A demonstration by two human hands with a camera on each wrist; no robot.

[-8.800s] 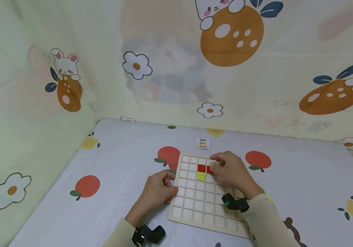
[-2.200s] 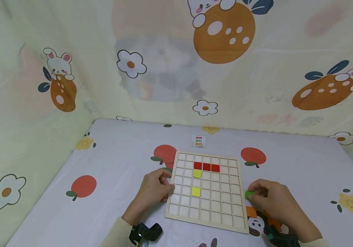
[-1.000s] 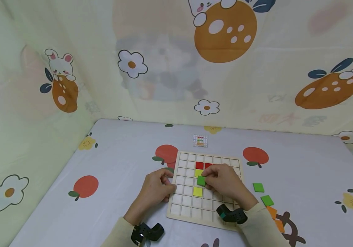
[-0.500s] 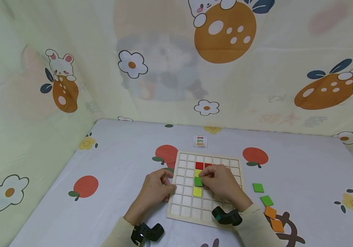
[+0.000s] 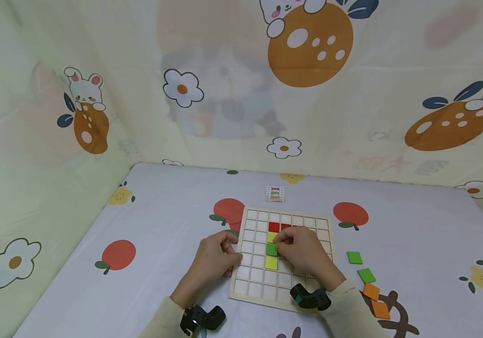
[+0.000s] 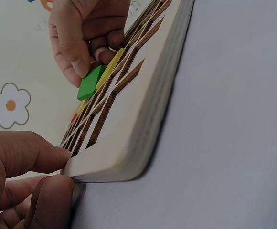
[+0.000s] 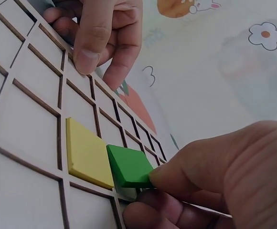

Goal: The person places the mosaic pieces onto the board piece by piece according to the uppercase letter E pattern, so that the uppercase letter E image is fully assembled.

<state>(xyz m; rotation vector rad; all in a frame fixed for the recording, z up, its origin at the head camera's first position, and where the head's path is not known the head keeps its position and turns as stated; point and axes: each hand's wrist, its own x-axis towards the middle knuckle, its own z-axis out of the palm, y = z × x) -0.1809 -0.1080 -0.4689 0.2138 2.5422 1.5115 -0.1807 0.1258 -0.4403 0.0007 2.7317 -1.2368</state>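
Two hands are busy at a wooden grid board (image 5: 284, 263) that lies on a cloth with apples printed on it (image 5: 148, 225). The right hand (image 5: 302, 251) pinches a green tile (image 5: 271, 249) with its thumb and fingers. A moment ago the green tile was up in the air over the board. Now it is low, tipped a little, with one edge down in the cell between the two yellow tiles. The near yellow tile (image 7: 87, 152) touches the green tile (image 7: 129, 165) along one side, and the other yellow tile (image 5: 271, 237) is just past it. So the tile is nearly in, but it does not look flat yet, and the fingers (image 7: 186, 171) have not let go. The left hand (image 5: 216, 263) curls round the left edge of the board, with its thumb on top and fingers below, and it has stayed there all along to keep the board from sliding. Red tiles (image 5: 273, 226) sit in a row above the yellow one, partly hidden by the right hand. To the right of the board, two more green tiles (image 5: 360, 266) and two orange tiles (image 5: 375, 300) wait on the cloth. A small picture card (image 5: 276, 193) lies past the far edge of the board.
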